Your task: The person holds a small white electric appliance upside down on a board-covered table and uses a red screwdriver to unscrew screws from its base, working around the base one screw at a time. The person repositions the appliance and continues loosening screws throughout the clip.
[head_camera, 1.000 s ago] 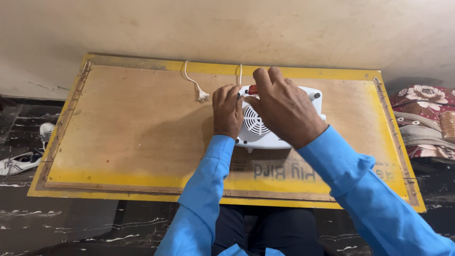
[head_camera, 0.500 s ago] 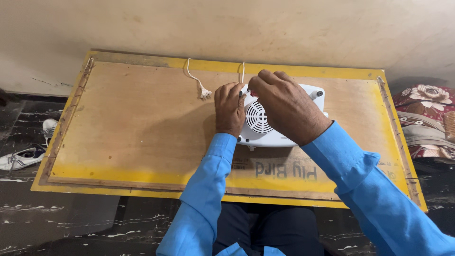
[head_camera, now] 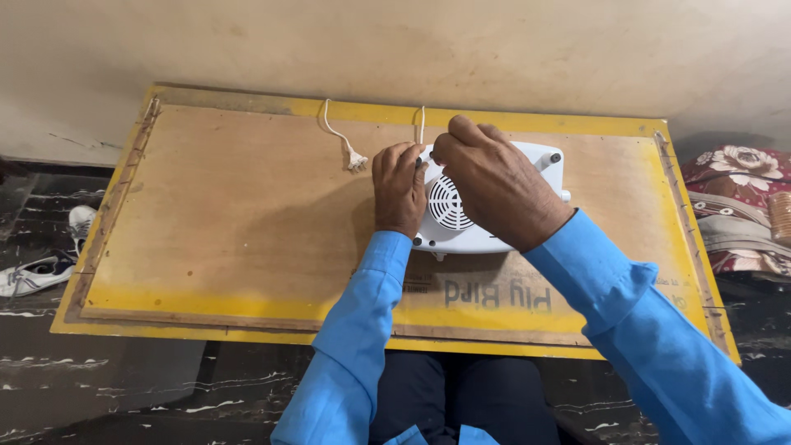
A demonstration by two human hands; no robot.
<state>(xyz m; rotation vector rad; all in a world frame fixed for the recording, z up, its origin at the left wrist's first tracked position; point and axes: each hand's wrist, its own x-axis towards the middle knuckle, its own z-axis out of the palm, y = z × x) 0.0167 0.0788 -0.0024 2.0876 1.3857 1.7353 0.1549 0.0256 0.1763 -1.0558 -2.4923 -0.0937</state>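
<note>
Left hand (head_camera: 400, 188) fingers curled, tips pressed on left upper edge of white fan heater (head_camera: 486, 206). Right hand (head_camera: 494, 185) fingers bunched, closed over heater's upper left corner; whether they pinch anything small, cannot tell. Heater lies flat, round grille (head_camera: 449, 203) facing up, on plywood tabletop (head_camera: 222, 214) with yellow border, right of centre. White cord (head_camera: 422, 124) runs from heater to far edge; plug (head_camera: 356, 161) rests just left of left hand. White shoes (head_camera: 41, 264) on dark floor, far left.
</note>
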